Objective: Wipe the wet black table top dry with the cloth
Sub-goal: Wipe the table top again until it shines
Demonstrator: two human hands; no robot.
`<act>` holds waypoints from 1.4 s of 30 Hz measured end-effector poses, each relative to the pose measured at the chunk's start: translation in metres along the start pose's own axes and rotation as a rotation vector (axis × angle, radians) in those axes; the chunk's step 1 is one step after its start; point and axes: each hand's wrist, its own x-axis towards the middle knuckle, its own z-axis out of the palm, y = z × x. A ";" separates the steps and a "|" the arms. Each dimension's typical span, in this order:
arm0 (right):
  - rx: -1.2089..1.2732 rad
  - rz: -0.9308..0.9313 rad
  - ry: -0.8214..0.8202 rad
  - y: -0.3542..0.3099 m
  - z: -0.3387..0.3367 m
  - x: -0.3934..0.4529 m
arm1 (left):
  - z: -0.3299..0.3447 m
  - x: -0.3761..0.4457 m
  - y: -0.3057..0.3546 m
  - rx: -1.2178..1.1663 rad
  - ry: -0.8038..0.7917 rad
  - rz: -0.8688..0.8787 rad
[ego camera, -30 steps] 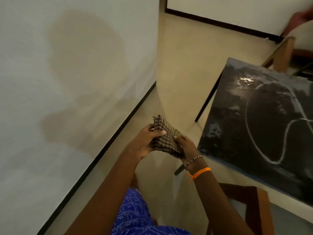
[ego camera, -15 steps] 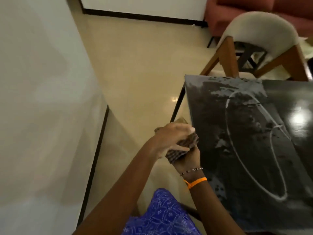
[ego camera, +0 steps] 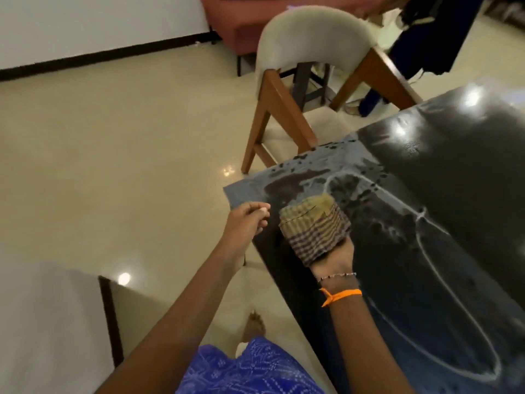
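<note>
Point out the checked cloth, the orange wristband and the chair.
checked cloth (ego camera: 314, 223): head view, middle of its folded top face.
orange wristband (ego camera: 345, 293): head view, on the band across the right wrist.
chair (ego camera: 306, 38): head view, on its pale padded backrest.

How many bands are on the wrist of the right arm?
2, both on the right wrist just behind the cloth: a thin beaded bracelet nearer the hand, and an orange thread band just below it. More could be hidden underneath.
</note>
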 end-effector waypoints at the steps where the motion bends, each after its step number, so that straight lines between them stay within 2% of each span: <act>1: -0.004 -0.044 0.016 -0.012 0.007 0.014 | 0.003 0.015 0.008 0.023 -0.023 0.009; 5: -0.093 -0.244 0.040 -0.057 0.042 0.058 | 0.016 0.065 0.029 0.086 -0.138 -0.001; 7: -0.226 -0.353 0.086 -0.064 0.056 0.078 | 0.019 0.084 0.032 0.117 -0.173 0.005; 8: -0.392 -0.422 0.153 -0.065 0.060 0.094 | 0.022 0.098 0.035 0.144 -0.205 0.012; 10: -1.041 -0.485 0.304 -0.055 0.069 0.121 | 0.029 0.125 0.041 0.194 -0.278 0.016; 12: -1.678 -0.370 0.374 -0.035 0.068 0.145 | 0.033 0.150 0.047 0.237 -0.327 0.021; 14: -1.938 -0.206 0.513 -0.012 0.071 0.161 | 0.032 0.178 0.055 0.306 -0.378 0.036; 16: -1.990 -0.239 0.628 0.009 0.078 0.173 | 0.027 0.206 0.060 0.373 -0.427 0.020; 19: -2.044 -0.411 0.733 0.023 0.082 0.187 | 0.019 0.242 0.062 0.448 -0.471 -0.023; 22: -2.061 -0.405 0.760 0.038 0.077 0.198 | 0.020 0.270 0.061 0.556 -0.500 -0.042; 27: -2.084 -0.441 0.878 0.036 0.076 0.219 | 0.040 0.297 0.059 0.595 -0.542 -0.079; 33: -2.085 -0.438 0.897 -0.032 0.074 0.276 | 0.083 0.321 0.065 0.617 -0.651 -0.047; 39: -2.096 -0.448 0.946 -0.137 0.061 0.347 | 0.129 0.348 0.061 0.613 -0.669 -0.065; 42: -2.092 -0.446 0.943 -0.195 0.055 0.384 | 0.146 0.355 0.057 0.615 -0.601 -0.004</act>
